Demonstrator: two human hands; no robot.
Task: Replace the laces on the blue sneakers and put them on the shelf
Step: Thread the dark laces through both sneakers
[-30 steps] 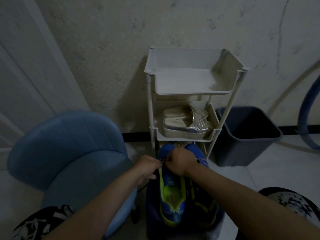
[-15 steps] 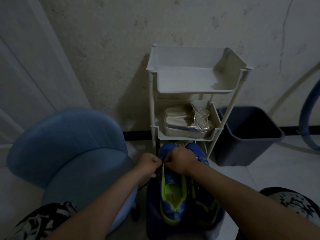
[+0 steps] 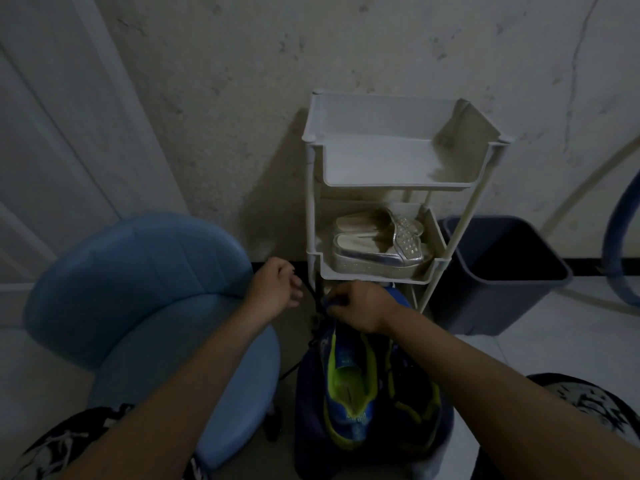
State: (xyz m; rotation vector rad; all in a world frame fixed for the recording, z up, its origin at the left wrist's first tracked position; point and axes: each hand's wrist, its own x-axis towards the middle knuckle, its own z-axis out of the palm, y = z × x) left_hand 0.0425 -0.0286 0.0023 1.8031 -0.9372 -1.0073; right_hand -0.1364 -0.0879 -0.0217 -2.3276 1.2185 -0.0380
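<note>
The right hand (image 3: 360, 308) was curled closed over the toe end of the left sneaker (image 3: 346, 386), fingertips pinching at the front eyelets, where a dark lace (image 3: 317, 306) rose from the shoe. The left hand (image 3: 275, 289) was lifted clear of the shoe, at ten o'clock from the right hand, fingers loosely curled and half open; the lace ran up toward it, but the dim light did not show whether it gripped the lace. Both blue sneakers, lined in lime green, stood side by side on a dark stool (image 3: 304, 410) between the person's knees, toes at twelve o'clock, the right sneaker (image 3: 412, 393) largely in shadow. Just beyond the toes stood a white shelf (image 3: 398, 161) against the wall, its top tier bare and a pair of silver sandals (image 3: 377, 245) on the middle tier. At nine o'clock from the sneakers was a blue chair (image 3: 138, 289); at two o'clock, beside the shelf, a dark bin (image 3: 498, 275) on the floor
</note>
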